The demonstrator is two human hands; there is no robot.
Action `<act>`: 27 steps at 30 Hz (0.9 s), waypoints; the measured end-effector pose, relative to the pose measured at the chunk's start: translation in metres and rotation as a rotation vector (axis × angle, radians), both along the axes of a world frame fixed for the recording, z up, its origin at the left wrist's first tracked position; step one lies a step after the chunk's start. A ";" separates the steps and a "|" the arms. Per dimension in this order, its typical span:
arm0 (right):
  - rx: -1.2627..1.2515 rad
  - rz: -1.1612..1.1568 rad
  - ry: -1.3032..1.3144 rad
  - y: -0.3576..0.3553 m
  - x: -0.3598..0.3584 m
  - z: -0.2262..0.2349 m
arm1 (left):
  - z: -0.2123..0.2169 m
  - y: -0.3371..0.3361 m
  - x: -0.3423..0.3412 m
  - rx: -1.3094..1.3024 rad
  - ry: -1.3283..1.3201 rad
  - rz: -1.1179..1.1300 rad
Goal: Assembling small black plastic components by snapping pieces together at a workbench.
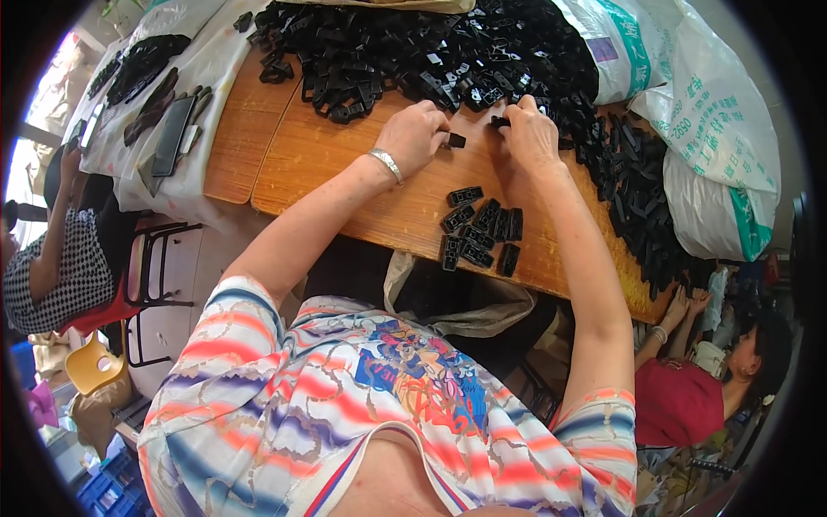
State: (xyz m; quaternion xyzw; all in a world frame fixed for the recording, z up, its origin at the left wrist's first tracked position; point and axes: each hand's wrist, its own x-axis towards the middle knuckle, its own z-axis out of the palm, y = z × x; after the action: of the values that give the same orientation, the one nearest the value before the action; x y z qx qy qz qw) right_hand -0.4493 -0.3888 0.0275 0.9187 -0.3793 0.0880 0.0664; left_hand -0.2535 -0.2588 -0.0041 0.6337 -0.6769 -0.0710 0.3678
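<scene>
Being pinched in left hand (412, 136): small black clip (455, 140); right hand (530, 131) fingers being closed on another from black clip heap (431, 52) on worktop (345, 164). Assembly step judged underway; mating likely needed, then adding to finished cluster (481, 234).

We see two hands at work, the left hand (413, 133) and the right hand (530, 133). The left hand has one silver bracelet (386, 165) and holds one small black clip (455, 140). Near us on the wooden table (345, 164) lies a little group of about ten black clips (479, 231). Far off is one big heap of black clips (413, 52), too many to count. On the right we count two big white sacks (715, 146). Two other people sit near, one left (60, 267), one right (698, 388).
</scene>
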 end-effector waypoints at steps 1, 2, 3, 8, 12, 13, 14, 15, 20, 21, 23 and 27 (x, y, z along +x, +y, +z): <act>0.085 -0.006 -0.050 0.009 0.002 0.004 | 0.001 0.001 0.000 0.013 0.028 0.004; 0.135 -0.030 -0.117 0.017 0.003 0.007 | 0.001 0.002 -0.001 0.025 0.054 0.007; 0.135 -0.027 -0.115 0.025 0.004 0.008 | 0.001 0.003 0.000 0.025 0.056 0.010; 0.305 0.144 -0.444 0.060 0.013 0.008 | -0.006 0.011 0.003 -0.016 0.090 -0.032; 0.223 0.229 -0.490 0.069 0.025 -0.004 | -0.012 0.007 0.001 -0.024 0.035 -0.011; 0.230 0.253 -0.487 0.069 0.026 -0.006 | -0.013 0.007 0.000 -0.013 0.052 -0.004; 0.233 0.253 -0.487 0.068 0.027 -0.007 | -0.014 0.007 0.000 -0.002 0.069 0.003; 0.217 0.272 -0.485 0.066 0.027 -0.008 | -0.014 0.006 0.000 0.001 0.070 0.004; 0.220 0.329 -0.461 0.063 0.028 -0.007 | -0.011 0.006 0.002 0.039 0.080 -0.003; 0.188 0.306 -0.351 0.063 0.028 -0.006 | -0.010 0.006 0.002 0.043 0.082 -0.001; 0.156 0.282 -0.242 0.066 0.028 -0.008 | -0.006 0.007 0.003 0.063 0.093 -0.005; 0.080 0.398 -0.243 0.072 0.025 -0.010 | -0.007 0.007 0.002 0.051 0.087 0.008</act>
State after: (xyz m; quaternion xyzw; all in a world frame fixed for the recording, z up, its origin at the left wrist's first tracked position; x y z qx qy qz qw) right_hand -0.4243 -0.3171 0.0172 0.9600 -0.1991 0.1940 -0.0348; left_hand -0.2516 -0.2515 -0.0107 0.6420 -0.6555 -0.1142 0.3810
